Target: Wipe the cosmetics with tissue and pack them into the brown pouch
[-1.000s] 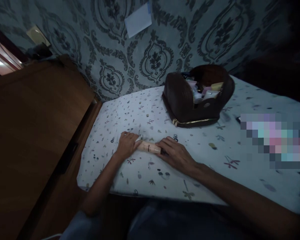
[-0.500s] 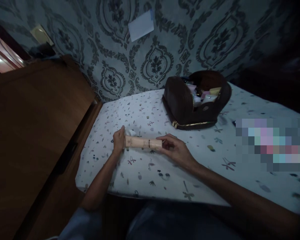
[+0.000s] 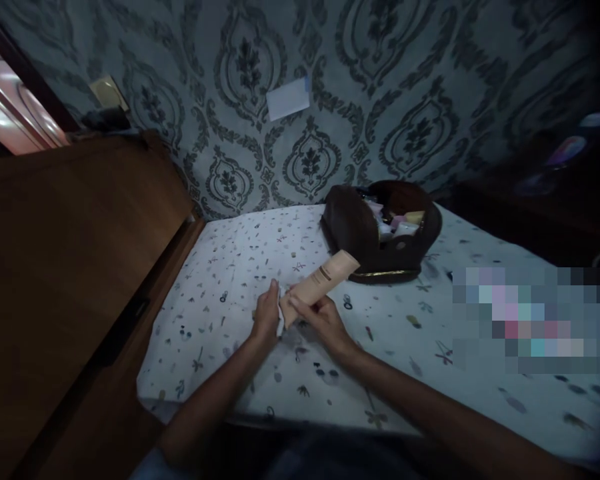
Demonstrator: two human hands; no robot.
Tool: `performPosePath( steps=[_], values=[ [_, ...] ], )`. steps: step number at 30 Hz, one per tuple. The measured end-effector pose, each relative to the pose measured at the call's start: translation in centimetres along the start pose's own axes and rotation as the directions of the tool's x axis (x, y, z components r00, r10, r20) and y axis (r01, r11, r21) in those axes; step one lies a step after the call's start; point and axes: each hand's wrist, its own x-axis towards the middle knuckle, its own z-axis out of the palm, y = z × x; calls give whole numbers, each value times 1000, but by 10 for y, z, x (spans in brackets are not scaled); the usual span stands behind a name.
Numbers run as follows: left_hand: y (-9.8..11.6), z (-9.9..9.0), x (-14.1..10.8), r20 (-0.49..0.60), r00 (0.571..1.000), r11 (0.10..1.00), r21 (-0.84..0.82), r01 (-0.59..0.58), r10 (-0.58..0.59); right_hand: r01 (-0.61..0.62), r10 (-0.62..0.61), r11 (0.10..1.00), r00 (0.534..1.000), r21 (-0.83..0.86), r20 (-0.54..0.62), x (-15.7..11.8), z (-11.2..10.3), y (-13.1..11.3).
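A beige squeeze tube [image 3: 325,277] with small dark print slants up to the right above the bed-like surface. My right hand [image 3: 327,327] is closed round its lower part, thumb on top. Just to the left, my left hand [image 3: 266,315] is closed with the thumb up, and a thin white tissue-like piece [image 3: 281,317] shows between it and the tube's lower end. How the left fingers grip is partly hidden. Behind the tube's upper end stands an open dark brown toiletry bag [image 3: 347,223] holding several tubes and bottles.
A white sheet with small printed motifs [image 3: 240,267] covers the surface under my hands. Brown wooden furniture [image 3: 80,233] borders it on the left, and a patterned wall [image 3: 260,167] rises behind. A blurred-out patch [image 3: 530,320] lies at the right.
The tube has swung from nearly level to slanting up to the right. My right hand has shifted from its right end to its lower left part. My view has tilted up slightly.
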Motion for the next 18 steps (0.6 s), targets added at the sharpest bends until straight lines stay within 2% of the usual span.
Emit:
performPosePath(
  steps=[3,6,9,11,13,14,15,16,18],
  values=[
    [-2,-9,5,-17,987,983,87,-160,162,-3,4,999,1000,-50,20,0,-10,7],
    [7,-20,11,-70,959,950,172,-259,274,-8,18,995,995,-99,93,4,-19,9],
    [23,-27,10,-81,889,863,294,-410,450,-88,114,989,966,-121,231,7,-21,7],
    [37,-29,6,13,787,721,393,-571,617,-150,179,982,930,-112,321,8,-21,4],
    [49,-31,2,226,640,485,485,-728,734,-194,218,976,881,-98,420,8,-21,-1],
    [54,-33,1,354,571,353,518,-779,740,-217,236,972,848,-94,475,7,-22,-3],
    [59,-34,0,470,522,236,540,-808,712,-240,252,966,814,-93,522,6,-23,-6],
    [62,-35,0,562,495,143,555,-820,663,-260,269,961,783,-97,561,5,-24,-8],
    [66,-36,3,659,488,33,576,-817,572,-285,302,950,743,-126,597,2,-25,-11]
  ],
)
